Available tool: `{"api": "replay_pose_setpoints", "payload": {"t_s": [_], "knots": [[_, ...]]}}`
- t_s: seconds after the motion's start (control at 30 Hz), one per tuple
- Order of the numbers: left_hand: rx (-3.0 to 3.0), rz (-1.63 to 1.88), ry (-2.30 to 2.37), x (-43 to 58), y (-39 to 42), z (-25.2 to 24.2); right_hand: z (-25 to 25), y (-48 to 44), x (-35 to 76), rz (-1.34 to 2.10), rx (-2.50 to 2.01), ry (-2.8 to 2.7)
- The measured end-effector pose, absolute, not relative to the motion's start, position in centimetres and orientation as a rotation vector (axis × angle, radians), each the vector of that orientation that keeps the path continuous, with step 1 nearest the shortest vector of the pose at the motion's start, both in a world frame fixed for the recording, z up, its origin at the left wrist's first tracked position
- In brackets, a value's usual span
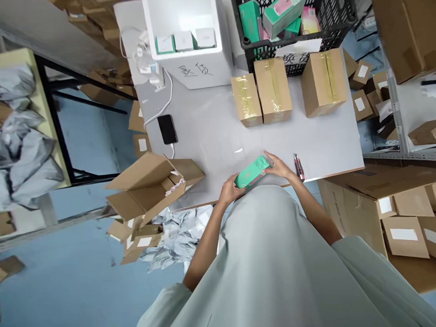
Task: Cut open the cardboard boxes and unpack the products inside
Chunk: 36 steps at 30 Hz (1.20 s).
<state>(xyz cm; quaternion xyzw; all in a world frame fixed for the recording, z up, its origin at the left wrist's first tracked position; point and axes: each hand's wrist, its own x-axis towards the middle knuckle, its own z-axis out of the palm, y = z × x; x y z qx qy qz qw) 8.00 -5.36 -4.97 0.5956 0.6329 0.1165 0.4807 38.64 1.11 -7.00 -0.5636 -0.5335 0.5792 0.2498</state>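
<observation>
Mid-frame, left hand [232,189] and right hand [278,166] hold the green box [252,172] by its ends, sensibly; it looks light, crushable.

Between my left hand [230,189] and right hand [277,166] and the far obstacles, the pale grey, smooth rectangular tabletop [210,133] offers an open forward path, bounded by a white, open-topped foam box [210,70] and three brown, tape-sealed cardboard boxes [273,92]. The gap between the middle and rightmost boxes ends at a black plastic lattice crate [248,48]. Leftward, a brown, open-flapped cardboard carton [134,173] obstructs my passage; rightward, a slim red-and-black cutter [298,168] lies just beside my wrist.
</observation>
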Motion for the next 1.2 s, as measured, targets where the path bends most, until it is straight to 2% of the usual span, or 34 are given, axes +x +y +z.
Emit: {"api": "replay_pose_setpoints", "payload": {"t_s": [0.2, 0.33, 0.4, 0.5, 0.6, 0.7, 0.9, 1.2], "knots": [[1.502, 0.349, 1.465, 5.0, -6.0, -4.9, -5.2, 0.2, 35.6, 1.437, -1.589, -2.097], [1.484, 0.451, 1.472, 3.2, -5.4, -5.9, -4.2, -0.8, 33.9, 1.328, -1.728, -2.189], [1.363, 0.603, 1.523, 2.6, -4.9, -6.6, -4.0, -1.6, 32.9, 1.296, -1.838, -2.038], [1.142, 0.744, 1.582, 2.4, -4.3, -7.5, -3.6, -3.0, 31.0, 1.387, -1.977, -1.528], [0.951, 0.683, 1.467, 3.1, -4.1, -8.0, -2.9, -4.5, 28.5, 1.657, -1.848, -0.919], [0.804, 0.608, 1.223, 4.1, -4.6, -7.8, -2.2, -5.3, 26.4, 1.808, -1.668, -0.608], [0.725, 0.598, 1.023, 4.9, -6.0, -6.8, -1.8, -6.3, 23.7, 1.708, -1.663, -0.559], [0.749, 0.621, 1.006, 3.9, -5.7, -6.0, -1.6, -7.3, 23.4, 1.624, -1.722, -0.752]]}}
